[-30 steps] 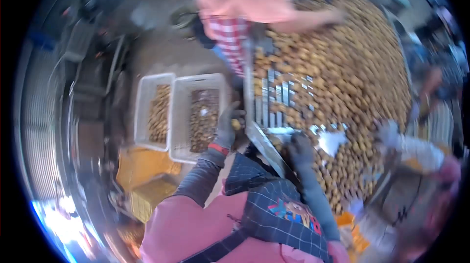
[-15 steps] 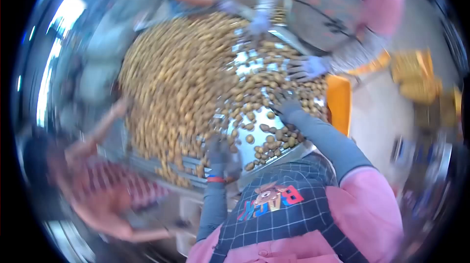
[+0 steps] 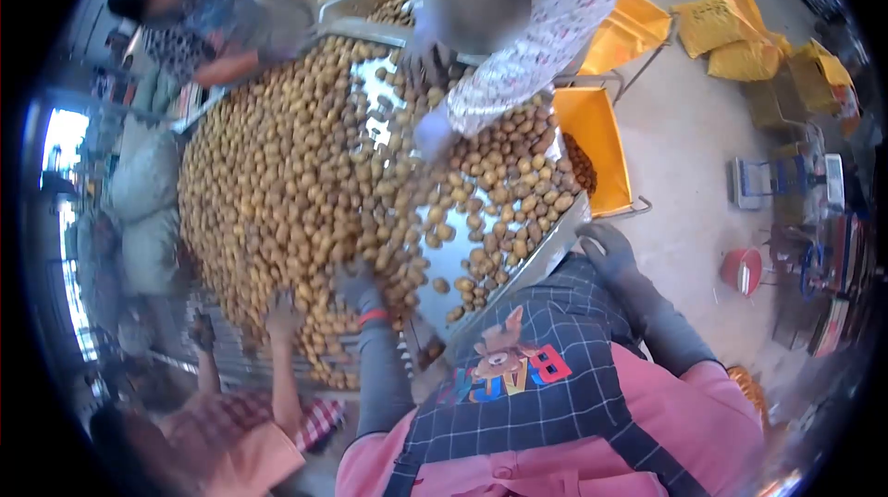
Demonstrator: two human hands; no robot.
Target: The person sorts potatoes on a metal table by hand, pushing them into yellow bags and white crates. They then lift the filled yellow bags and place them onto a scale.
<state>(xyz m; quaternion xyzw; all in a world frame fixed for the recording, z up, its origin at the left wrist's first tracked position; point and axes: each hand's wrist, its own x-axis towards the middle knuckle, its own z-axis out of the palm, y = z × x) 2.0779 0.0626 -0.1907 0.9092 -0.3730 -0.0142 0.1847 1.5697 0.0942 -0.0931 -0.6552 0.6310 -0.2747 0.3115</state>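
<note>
A big heap of small round brown produce (image 3: 268, 164), too small to name surely, covers a shiny metal table (image 3: 444, 261). My left hand (image 3: 359, 286), in a grey glove with a red band at the wrist, lies on the heap's near side, blurred, with its fingers stretched out among the pieces. At the table's near right rim, my right hand (image 3: 608, 253) has its gloved fingers apart and slightly bent, with nothing seen in them. Loose pieces (image 3: 504, 257) are scattered over the metal between my hands.
Across the table a co-worker's gloved hands (image 3: 433, 134) reach into the heap. Another person's hand (image 3: 282, 314) touches it at lower left. A yellow bin (image 3: 592, 141) holding brown pieces stands right. Yellow sacks (image 3: 726, 25) and a red bucket (image 3: 741, 270) are on the floor.
My right hand has drawn back from the pieces to the table's rim. My left hand has moved further onto the heap. The view has turned, and the co-worker opposite has shifted their hands.
</note>
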